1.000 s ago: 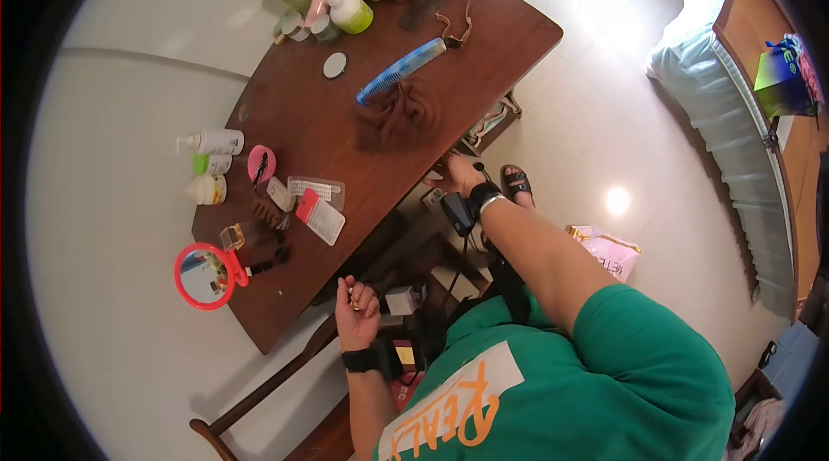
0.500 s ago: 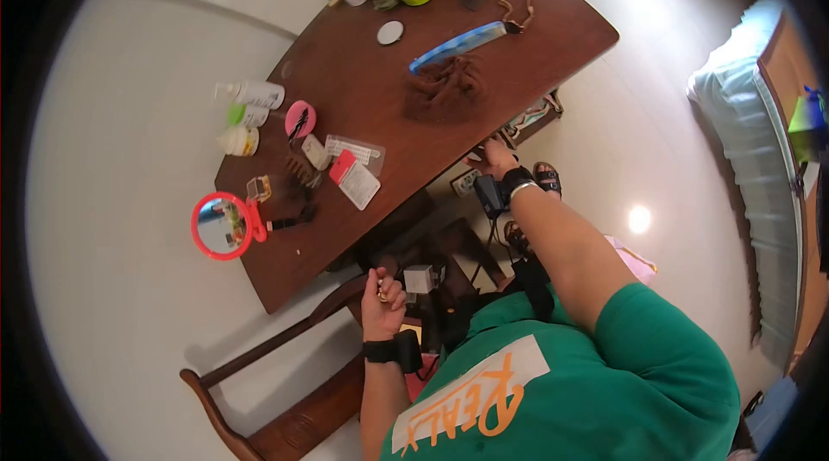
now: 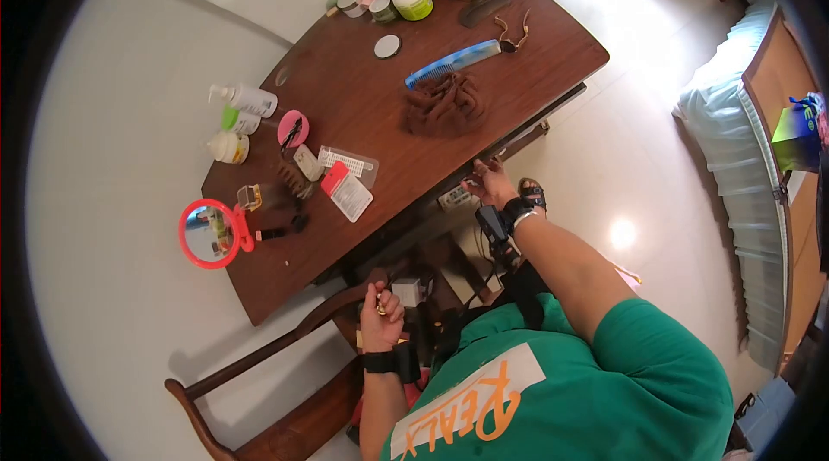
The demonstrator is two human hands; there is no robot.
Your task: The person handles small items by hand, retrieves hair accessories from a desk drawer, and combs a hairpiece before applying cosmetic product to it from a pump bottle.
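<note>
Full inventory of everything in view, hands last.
Table: one, brown, centre.
Comb: one, blue, on table.
Bundle: one, brown, by comb.
Disc: one, whitish, on table.
Bottles and jars: many, mixed, far and left table edges.
Round container: one, pink, table's left.
Card: one, red and white, table's left.
Mirror: one, red-framed, table's left corner.
Chair: one, brown, lower left.
Bed: one, pale, right.
Bag: one, green and blue, right edge.
Small items: several, dark, on table.
Shirt: one, green, lower right.
Wristbands: two, black, one per wrist.
Left hand: one, ungloved, by the chair.
Right hand: one, ungloved, by the table.
</note>
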